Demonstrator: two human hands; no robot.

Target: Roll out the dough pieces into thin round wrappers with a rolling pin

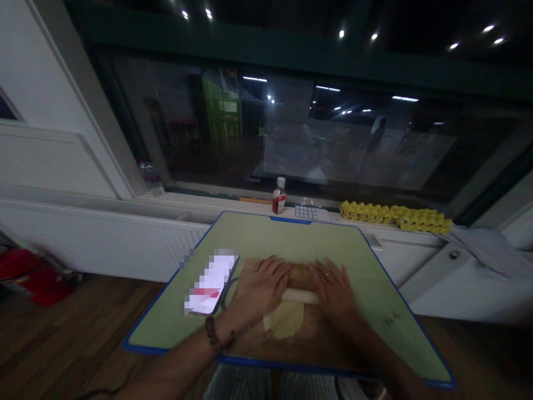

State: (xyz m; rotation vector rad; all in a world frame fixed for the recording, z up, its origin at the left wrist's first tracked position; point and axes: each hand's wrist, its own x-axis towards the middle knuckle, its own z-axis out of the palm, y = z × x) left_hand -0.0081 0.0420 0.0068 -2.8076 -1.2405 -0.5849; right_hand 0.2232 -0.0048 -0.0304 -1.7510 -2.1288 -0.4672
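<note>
The left hand [266, 282] and right hand [336, 291], fingers outstretched, lie on the pin [300, 296] at the far edge of the dough [285, 320].

No txt legible, btl label [281, 203] blurry

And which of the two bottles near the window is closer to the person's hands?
The reddish bottle with the white cap, just beyond the green tabletop. The other, a clear bottle, stands far to the left.
</note>
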